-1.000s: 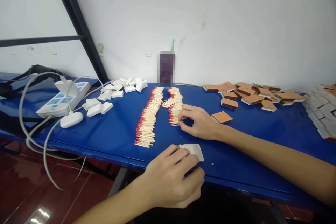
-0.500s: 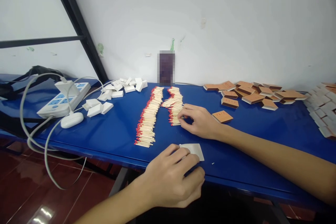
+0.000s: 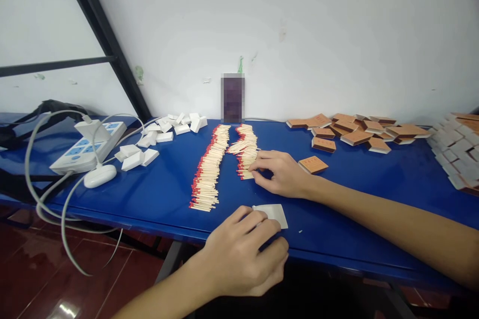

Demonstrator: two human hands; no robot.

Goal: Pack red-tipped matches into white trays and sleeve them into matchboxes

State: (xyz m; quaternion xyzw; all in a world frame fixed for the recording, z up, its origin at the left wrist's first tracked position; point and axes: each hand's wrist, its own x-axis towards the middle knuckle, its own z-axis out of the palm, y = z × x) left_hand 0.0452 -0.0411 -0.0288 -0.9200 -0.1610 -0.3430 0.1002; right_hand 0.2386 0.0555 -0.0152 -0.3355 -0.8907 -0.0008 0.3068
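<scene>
My left hand (image 3: 245, 254) is curled at the table's front edge, its fingers closed on a small white matchbox tray (image 3: 277, 216) that lies on the blue tabletop. The hand covers the tray's near left part. At the near end of the shorter right-hand row of matches (image 3: 247, 152), my right hand (image 3: 282, 174) pinches at the stick ends with thumb and forefinger; how many sticks it grips cannot be made out. A longer row of red-tipped matches (image 3: 209, 172) lies to the left. Just beyond my right wrist rests one orange matchbox sleeve (image 3: 313, 164).
White trays (image 3: 149, 135) lie scattered at the back left, beside a power strip (image 3: 90, 147) with looping cables. Orange matchbox sleeves (image 3: 355, 132) are heaped at the back right. Stacked boxes (image 3: 456, 149) stand at the right edge. A blurred dark object (image 3: 232, 98) leans against the wall.
My right fingertips have come down slightly and closed together at the near end of the right row. The left hand stays on the tray. The whole view has shifted a little.
</scene>
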